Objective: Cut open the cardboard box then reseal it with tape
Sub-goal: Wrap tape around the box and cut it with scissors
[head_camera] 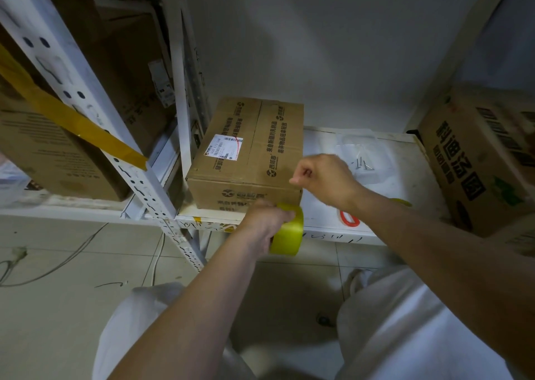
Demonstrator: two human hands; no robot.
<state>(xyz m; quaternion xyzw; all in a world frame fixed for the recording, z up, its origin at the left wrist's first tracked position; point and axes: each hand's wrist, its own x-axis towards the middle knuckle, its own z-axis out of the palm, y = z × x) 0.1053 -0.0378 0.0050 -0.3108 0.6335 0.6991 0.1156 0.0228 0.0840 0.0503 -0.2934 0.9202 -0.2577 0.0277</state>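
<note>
A brown cardboard box (246, 151) with a white shipping label lies flat on the white shelf (405, 183). Its top flaps are closed along a centre seam. My left hand (265, 223) grips a roll of yellow tape (288, 230) just below the box's front right corner. My right hand (324, 177) hovers at the box's near right edge with its fingers curled and thumb and forefinger pinched together; whether they pinch the tape's clear end I cannot tell. A red-handled tool (349, 218), partly hidden by my right forearm, lies on the shelf near its front edge.
A second printed carton (477, 159) stands at the right end of the shelf. A clear plastic bag with small screws (363, 155) lies behind my right hand. White slotted rack posts (139, 183) and more cartons fill the left. Cables trail over the tiled floor below.
</note>
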